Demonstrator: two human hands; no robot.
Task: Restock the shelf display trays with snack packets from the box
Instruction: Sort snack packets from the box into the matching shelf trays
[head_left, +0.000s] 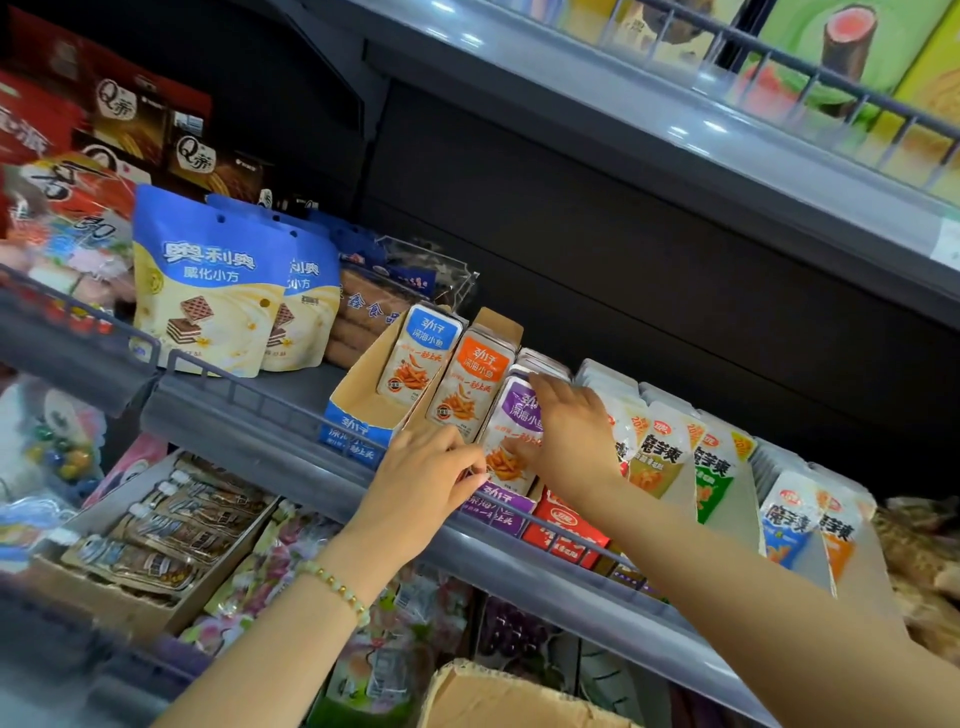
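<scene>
Three cardboard display trays stand side by side on the grey shelf (249, 415): a blue tray (358, 415), an orange one with orange packets (470, 384), and a purple tray (501, 506). My right hand (566, 431) grips the stack of purple snack packets (511, 415) in the purple tray, fingers over their tops and thumb on the front. My left hand (426, 478) pinches the lower left edge of the front purple packet at the tray's front. A blue packet (421, 353) leans at the back of the blue tray. The cardboard box (498, 696) sits below, at the bottom edge.
Right of the purple tray stand a red tray (566, 530) and several konjac snack packets (711, 467). Blue wafer bags (208, 280) stand on the left. A lower shelf holds a tray of brown packets (156, 540). Another shelf (675, 135) overhangs above.
</scene>
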